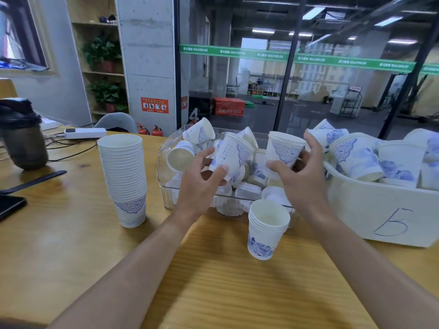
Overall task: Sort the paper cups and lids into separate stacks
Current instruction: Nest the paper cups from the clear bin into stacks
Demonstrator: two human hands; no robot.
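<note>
Pinching fingers [222, 170] around paper cup [231, 155]

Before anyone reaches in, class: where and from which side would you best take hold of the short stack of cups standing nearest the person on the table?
Probably grip the short stack round its side wall, just below the layered rims, coming from the near, open table side. It stands upright, mouth up, and tapers downward, so a low grip might slip. The clear bin stands right behind it, and the white bin lies to its right.

Two bare forearms, no sleeves, left grip [202, 179], right grip [301, 176]
</note>
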